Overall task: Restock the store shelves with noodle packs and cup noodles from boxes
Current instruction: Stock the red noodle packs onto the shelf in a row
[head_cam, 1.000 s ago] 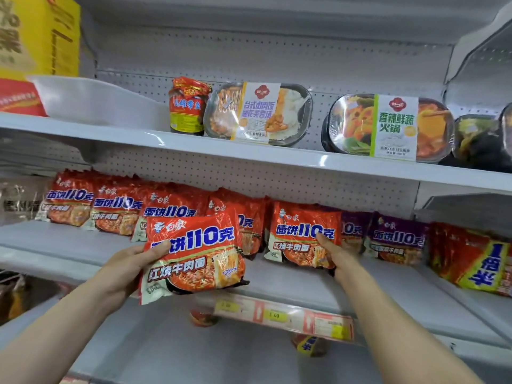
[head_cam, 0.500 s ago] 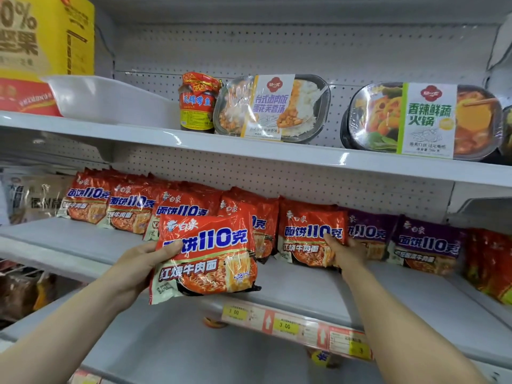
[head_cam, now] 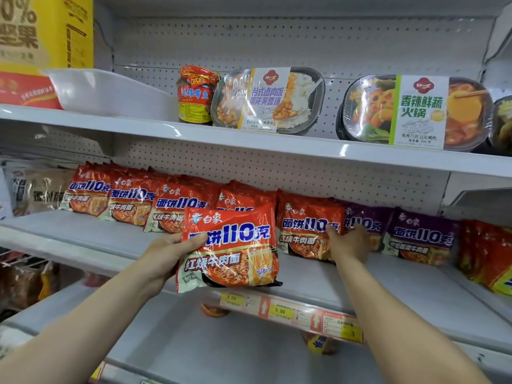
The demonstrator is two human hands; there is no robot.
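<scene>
At the middle shelf (head_cam: 83, 234), left hand (head_cam: 163, 256) gripping red noodle pack (head_cam: 230, 250); right hand (head_cam: 349, 242) on shelved pack (head_cam: 304, 231)

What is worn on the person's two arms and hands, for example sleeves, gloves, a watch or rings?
Nothing that shows. The left hand and right hand are bare, without gloves, and no ring is visible. Both forearms are uncovered to the picture's lower edge: no sleeve, watch or bracelet appears.

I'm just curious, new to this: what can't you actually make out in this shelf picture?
Head view only:
- Items under the price strip: hidden by the shelf edge.
- Right hand fingertips: behind the shelved red pack.
- Yellow box: cut off at the frame edge.
- Strip's small print: too small.
</scene>
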